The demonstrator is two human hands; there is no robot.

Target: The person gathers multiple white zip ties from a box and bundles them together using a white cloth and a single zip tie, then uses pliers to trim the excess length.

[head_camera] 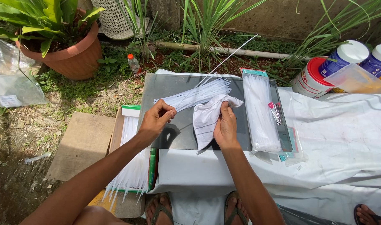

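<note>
Outdoors, left hand (156,119) grips white cable ties (196,95) — right hand (225,125) clutches a cloth (207,117).

Mid-frame we see ties (198,95) on the board (169,89), a pack (260,112) to their right, perhaps more ties in the box (130,111) lower left.
</note>
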